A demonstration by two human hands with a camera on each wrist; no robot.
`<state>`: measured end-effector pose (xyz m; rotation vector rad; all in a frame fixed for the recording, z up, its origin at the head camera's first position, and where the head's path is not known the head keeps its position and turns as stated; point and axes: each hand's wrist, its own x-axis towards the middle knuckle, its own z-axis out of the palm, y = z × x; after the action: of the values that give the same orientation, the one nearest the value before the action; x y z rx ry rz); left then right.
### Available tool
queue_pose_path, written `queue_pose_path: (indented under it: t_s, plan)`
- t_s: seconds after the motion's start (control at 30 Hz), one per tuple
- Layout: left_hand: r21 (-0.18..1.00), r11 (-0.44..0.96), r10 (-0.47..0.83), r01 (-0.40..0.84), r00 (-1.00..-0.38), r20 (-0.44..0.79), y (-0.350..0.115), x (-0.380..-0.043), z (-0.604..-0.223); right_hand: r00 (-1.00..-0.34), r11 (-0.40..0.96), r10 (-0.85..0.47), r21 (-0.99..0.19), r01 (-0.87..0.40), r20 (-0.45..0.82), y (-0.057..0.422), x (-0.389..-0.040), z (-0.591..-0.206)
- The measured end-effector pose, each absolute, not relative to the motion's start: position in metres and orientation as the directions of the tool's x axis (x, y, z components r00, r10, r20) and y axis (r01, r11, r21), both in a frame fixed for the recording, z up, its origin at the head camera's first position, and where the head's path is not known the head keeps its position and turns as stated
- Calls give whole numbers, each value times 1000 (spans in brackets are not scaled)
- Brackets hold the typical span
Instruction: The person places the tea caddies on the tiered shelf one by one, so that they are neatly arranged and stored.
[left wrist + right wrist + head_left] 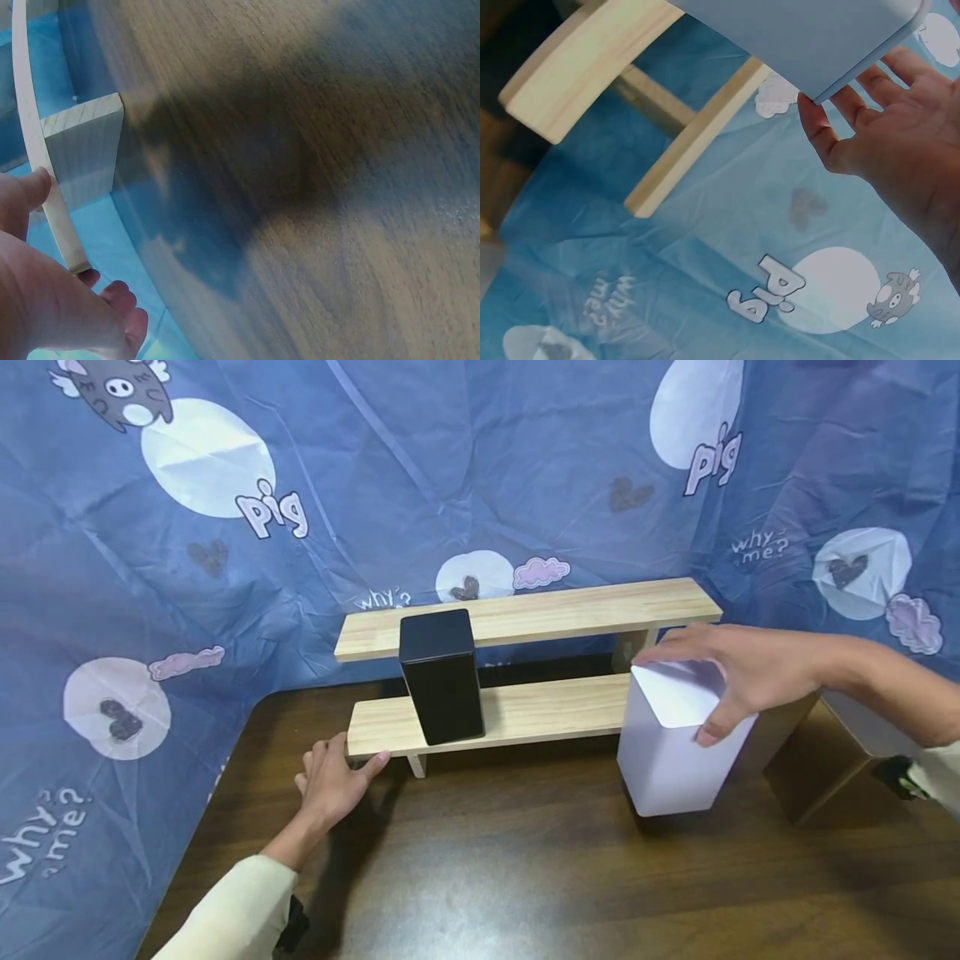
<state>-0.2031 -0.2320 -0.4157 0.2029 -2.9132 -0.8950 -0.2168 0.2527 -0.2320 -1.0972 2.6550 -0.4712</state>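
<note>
Right grip (753,668) grasps the white box (678,768), left grip (332,783) holding one end of the wooden shelf (555,708).

White box (667,768), pale shelf (551,708), seemingly brown carton (821,764)

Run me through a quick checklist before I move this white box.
1. Right hand grips the white box near its top: ok.
2. Left hand holds the lower board at its left end: ok.
3. Black box stands on the lower board: ok.
4. Bare wood right of the black box: ok.
5. White box resting on the lower board: not ok, it's in front.
6. White box's base clear of the table: cannot tell.
</note>
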Motion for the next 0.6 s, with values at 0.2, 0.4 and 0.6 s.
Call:
queue_pose_path:
  t_s: [0.2,0.4,0.6]
  plan:
    - [556,827,-144,-86,-988,62,-233,-204,-416,-702,674,-706,-385,-631,-87,234,-230,-220]
    - [559,825,-142,-78,-987,72,-233,-204,-417,-676,636,-735,-390,-666,-44,218,-247,-214]
    - [564,822,-146,-78,-986,77,-233,-205,-418,-702,666,-711,-364,-651,-45,205,-260,-209]
